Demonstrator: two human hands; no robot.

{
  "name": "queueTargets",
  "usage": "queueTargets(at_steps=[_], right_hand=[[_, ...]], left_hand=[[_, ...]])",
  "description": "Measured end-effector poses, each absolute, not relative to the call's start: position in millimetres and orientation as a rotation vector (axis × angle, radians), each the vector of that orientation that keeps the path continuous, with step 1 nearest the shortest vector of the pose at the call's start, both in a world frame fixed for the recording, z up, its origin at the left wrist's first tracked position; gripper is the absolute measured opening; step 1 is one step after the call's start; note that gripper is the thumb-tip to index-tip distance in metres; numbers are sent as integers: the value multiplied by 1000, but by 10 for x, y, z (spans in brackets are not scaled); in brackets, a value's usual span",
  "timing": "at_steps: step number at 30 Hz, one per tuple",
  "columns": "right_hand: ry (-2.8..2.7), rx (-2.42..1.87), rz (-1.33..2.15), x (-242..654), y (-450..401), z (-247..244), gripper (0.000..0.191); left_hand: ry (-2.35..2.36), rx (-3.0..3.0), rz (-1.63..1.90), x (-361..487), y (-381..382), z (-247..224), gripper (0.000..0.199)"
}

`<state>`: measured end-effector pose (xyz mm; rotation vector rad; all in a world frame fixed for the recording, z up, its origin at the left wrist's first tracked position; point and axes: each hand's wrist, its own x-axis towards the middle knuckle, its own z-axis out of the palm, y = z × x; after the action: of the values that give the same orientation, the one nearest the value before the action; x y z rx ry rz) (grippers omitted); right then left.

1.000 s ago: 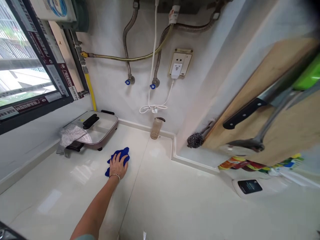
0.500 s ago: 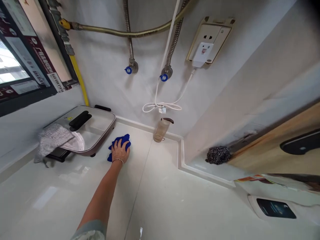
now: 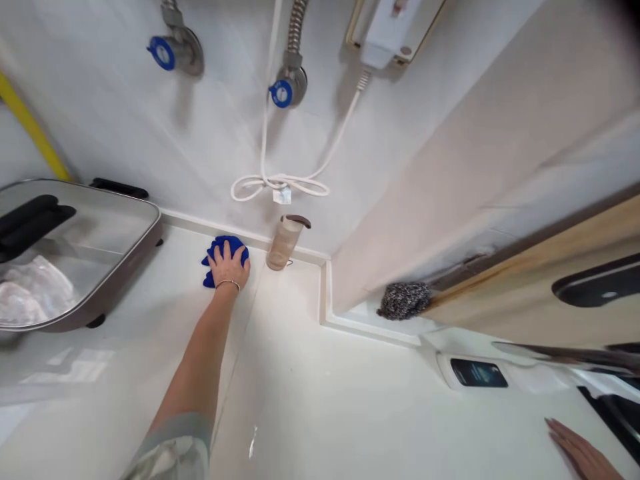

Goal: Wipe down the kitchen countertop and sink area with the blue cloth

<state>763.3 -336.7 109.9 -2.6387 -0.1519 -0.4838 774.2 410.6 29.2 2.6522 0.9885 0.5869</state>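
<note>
Near the foot of the back wall, my left hand [image 3: 229, 269] presses down on a crumpled blue cloth [image 3: 235, 245] with its fingers spread over it. Much of the cloth is hidden under the palm. Just right of that hand stands a clear brownish plastic jug [image 3: 284, 247] with a dark handle, apart from the cloth. At the lower right edge, my right hand [image 3: 583, 453] is partly in view, its fingers stretched out over the white countertop [image 3: 350, 407] and holding nothing.
On the left sits an electric pan [image 3: 113, 287] with a glass lid. A bundled white cord [image 3: 280, 181] hangs above the jug. Blue-handled valves [image 3: 283, 92] jut from the wall. To the right are a steel-wool scrubber [image 3: 404, 300] and a white device with a dark screen [image 3: 479, 373].
My left hand has slid the cloth toward the back wall and closer to the jug. The view has come nearer and tilted down, and my right hand has entered at the lower right.
</note>
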Motion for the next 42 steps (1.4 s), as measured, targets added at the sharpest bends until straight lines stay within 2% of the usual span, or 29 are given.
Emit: queueTargets(at_steps=[3,6,11,14,16,24,28,35,42], right_hand=[[-157,-2633,-415,7881,-3637,1278,91],[-187,-2638,-391,7735,-3647,1169,97],[-289,-2792,-348,6328,-2769,279,91],[-165,-2786,-563,5610,-2106,-223,81],[-62,-2754,-668,5448,-1854,-370,80],[66,-2722,-754,5477,-1789,-304,57],[58,-2710,-834,5467,-1755,-334,52],[72,-2685,-824,5481,-1772,-311,51],[-56,-2757,-793,5313,-1978,-234,50]], left_hand=[[923,2679,569,7733,3950,301,48],[815,2731,531,7561,3777,358,46],[705,2759,463,7128,3225,451,45],[635,2793,450,6855,2714,440,45],[519,2825,435,6692,2307,414,45],[-47,2778,364,6250,461,362,45],[-198,2739,365,6018,-100,333,47],[-487,2761,362,5301,64,221,52],[-302,2852,166,4186,823,492,57]])
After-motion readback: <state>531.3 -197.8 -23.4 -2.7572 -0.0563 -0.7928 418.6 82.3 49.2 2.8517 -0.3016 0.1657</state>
